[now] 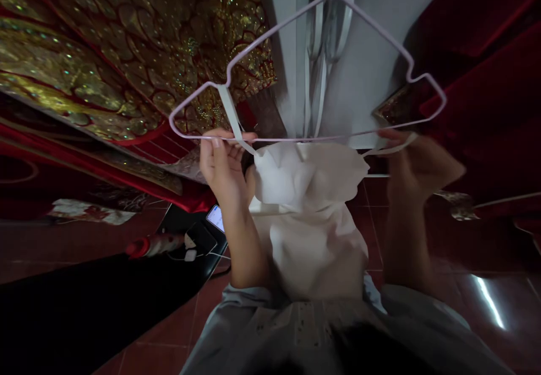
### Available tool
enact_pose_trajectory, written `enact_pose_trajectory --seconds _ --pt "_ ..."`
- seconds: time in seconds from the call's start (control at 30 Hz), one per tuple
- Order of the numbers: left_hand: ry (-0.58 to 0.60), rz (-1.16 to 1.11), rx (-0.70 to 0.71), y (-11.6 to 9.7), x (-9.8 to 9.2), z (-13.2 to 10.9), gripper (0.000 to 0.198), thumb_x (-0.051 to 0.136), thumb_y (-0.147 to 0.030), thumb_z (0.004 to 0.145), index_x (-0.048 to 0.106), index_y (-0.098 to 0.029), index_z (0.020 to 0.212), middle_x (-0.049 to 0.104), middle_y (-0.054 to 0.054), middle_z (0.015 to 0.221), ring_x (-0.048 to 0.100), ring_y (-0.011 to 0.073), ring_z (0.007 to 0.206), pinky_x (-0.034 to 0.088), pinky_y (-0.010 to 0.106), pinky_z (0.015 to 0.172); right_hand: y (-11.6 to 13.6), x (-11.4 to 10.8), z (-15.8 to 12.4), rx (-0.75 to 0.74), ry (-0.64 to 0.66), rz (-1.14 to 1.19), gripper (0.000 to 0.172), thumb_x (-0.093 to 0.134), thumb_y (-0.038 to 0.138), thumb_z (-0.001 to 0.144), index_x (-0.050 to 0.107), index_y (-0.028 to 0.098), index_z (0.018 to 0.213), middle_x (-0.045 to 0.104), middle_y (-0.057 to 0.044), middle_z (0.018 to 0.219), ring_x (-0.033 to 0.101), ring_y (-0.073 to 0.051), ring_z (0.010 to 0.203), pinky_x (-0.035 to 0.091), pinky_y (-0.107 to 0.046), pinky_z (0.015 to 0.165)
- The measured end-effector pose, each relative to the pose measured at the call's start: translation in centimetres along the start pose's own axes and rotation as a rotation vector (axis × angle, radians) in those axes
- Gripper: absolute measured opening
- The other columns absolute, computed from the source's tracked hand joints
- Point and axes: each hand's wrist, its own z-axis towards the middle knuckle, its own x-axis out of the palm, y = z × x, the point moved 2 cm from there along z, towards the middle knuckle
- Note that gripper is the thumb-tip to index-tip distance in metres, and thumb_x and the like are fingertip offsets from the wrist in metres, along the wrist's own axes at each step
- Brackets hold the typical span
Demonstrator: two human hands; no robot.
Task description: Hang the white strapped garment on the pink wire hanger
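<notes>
A pale pink clothes hanger (pixel 270 31) is held up in front of me, its hook end at the top. My left hand (pixel 224 158) is closed around the left part of its bottom bar. A white garment with thin straps (pixel 313 178) hangs below that bar, its fabric gathered at the top. Its left strap (pixel 229 110) loops over the hanger's left notch. On the other side, my right hand (pixel 416 164) pinches the right strap (pixel 389 150) and pulls it outward, near the hanger's right end. That strap is off the right notch.
Gold-sequinned red clothing (pixel 139 54) hangs at the left, dark red fabric (pixel 494 93) at the right. Behind the hanger is a pale panel with long metal handles (pixel 323 71). A lit phone (pixel 215 217) and a red-capped bottle (pixel 147 245) rest on a black surface (pixel 160 285).
</notes>
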Motion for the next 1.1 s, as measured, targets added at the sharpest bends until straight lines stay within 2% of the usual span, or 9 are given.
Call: enact_pose_trajectory --seconds 0.07,0.13,0.3,0.43,0.57,0.67,0.77,0.97,1.1 --pt "-0.003 0.038 0.011 -0.1 -0.2 0.3 0.038 0.083 -0.061 0.1 0.069 -0.027 0.09 0.079 0.003 0.083 0.079 0.0229 0.083 0.062 0.035 0.081 -1.5 -1.5 1.6 0.035 -0.237 0.062 0.026 0.085 0.044 0.09 0.084 0.018 0.086 0.083 -0.005 0.082 0.072 -0.014 0.065 0.057 -0.028 0.06" --pt "0.001 0.043 0.029 0.1 -0.3 0.4 0.039 0.082 -0.061 0.101 0.069 -0.026 0.09 0.077 0.003 0.083 0.079 0.0226 0.084 0.061 0.035 0.083 -3.1 -2.9 3.3 0.057 -0.332 0.076 0.023 0.088 0.04 0.084 0.084 0.017 0.079 0.079 -0.004 0.073 0.07 -0.013 0.061 0.05 -0.025 0.053" --pt "0.007 0.006 0.06 0.9 -0.1 -0.2 0.037 0.08 -0.056 0.103 0.069 -0.023 0.091 0.075 0.001 0.079 0.07 0.0166 0.074 0.053 0.028 0.072 -4.9 -4.3 7.5 0.118 -0.148 -0.05 0.006 0.086 0.012 0.079 0.083 0.017 0.077 0.076 0.0 0.07 0.064 -0.009 0.059 0.048 -0.024 0.059" --pt "0.019 -0.008 0.027 0.9 -0.2 -0.4 0.033 0.079 -0.052 0.105 0.068 -0.023 0.092 0.075 0.002 0.08 0.064 0.0165 0.072 0.048 0.029 0.072 -4.5 -3.0 9.8 0.098 0.056 -0.033 0.036 0.09 0.0 0.075 0.083 0.017 0.106 0.083 -0.004 0.102 0.077 -0.012 0.086 0.05 -0.023 0.065" --pt "-0.007 0.052 0.024 0.9 -0.5 -0.3 0.032 0.074 -0.05 0.107 0.066 -0.023 0.093 0.075 0.004 0.081 0.063 0.0176 0.073 0.045 0.03 0.071 -3.8 -2.0 11.1 0.111 0.074 -0.088 0.028 0.101 0.021 0.075 0.079 0.015 0.09 0.075 0.001 0.078 0.066 -0.008 0.07 0.045 -0.026 0.063" --pt "0.014 0.036 0.001 0.9 -0.4 -0.2 0.034 0.077 -0.051 0.105 0.067 -0.022 0.092 0.076 0.005 0.081 0.064 0.0174 0.073 0.045 0.03 0.071 -2.9 -1.9 11.4 0.111 0.071 -0.194 0.05 0.107 0.051 0.066 0.069 0.017 0.071 0.065 0.005 0.065 0.052 -0.005 0.06 0.042 -0.029 0.062" --pt "0.007 0.019 -0.009 1.1 -0.2 -0.3 0.039 0.081 -0.056 0.102 0.066 -0.022 0.09 0.078 0.005 0.079 0.064 0.0172 0.072 0.045 0.03 0.07 -1.5 -1.4 11.3 0.084 0.063 -0.195 0.06 0.105 0.061 0.065 0.06 0.021 0.061 0.062 0.004 0.062 0.052 -0.008 0.06 0.048 -0.035 0.067" --pt "-0.001 0.023 -0.042 1.4 0.0 -0.6 0.042 0.082 -0.06 0.099 0.065 -0.023 0.09 0.079 0.003 0.078 0.06 0.0161 0.068 0.045 0.029 0.068 2.0 0.1 9.1 -0.251 0.228 -0.242 0.022 0.099 0.03 0.079 0.078 0.023 0.082 0.081 -0.005 0.1 0.077 -0.026 0.102 0.058 -0.051 0.099" --pt "0.018 -0.025 -0.046 1.5 0.0 -0.8 0.041 0.083 -0.059 0.099 0.066 -0.022 0.091 0.08 0.004 0.08 0.059 0.0157 0.068 0.044 0.028 0.067 4.2 -0.2 5.9 -0.493 0.132 -0.306 0.018 0.08 0.021 0.092 0.082 0.032 0.105 0.076 -0.004 0.131 0.074 -0.03 0.123 0.059 -0.054 0.106"
